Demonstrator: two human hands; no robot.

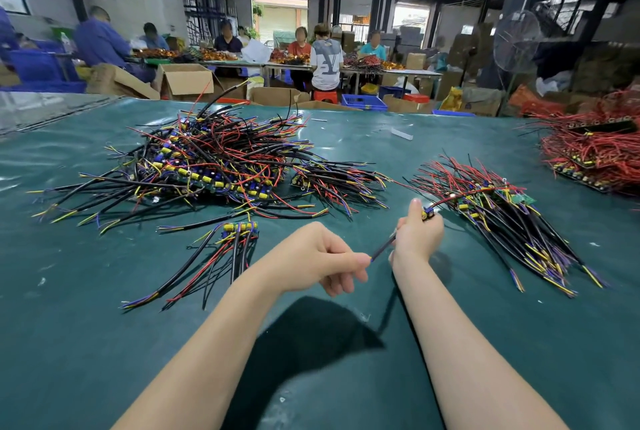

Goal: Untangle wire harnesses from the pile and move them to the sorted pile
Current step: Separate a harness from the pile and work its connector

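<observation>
The left hand (pixel 322 256) pinches the tip of a black cable between thumb and fingers. The right hand (pixel 417 232) is closed around the other part of the same wire harness (pixel 382 247), at the small yellow and blue parts beside its thumb. The harness is in the air above the green table cover (pixel 104 325), stretched between the two hands. Its red wire curves to the right and reaches over the sorted pile (pixel 502 221); I cannot tell if it touches it. I judge that this harness is already free from the tangle and only needs to be laid on that pile. There many harnesses lie side by side, pointing in one direction. The tangled pile (pixel 214 159) on the left is clearly bigger, so most of the work seems to be left. A small bunch (pixel 235 246) lies in front of it, rather neat. The harness looks thin and flexible: a black cable with coloured ends, small parts, and a red wire.
</observation>
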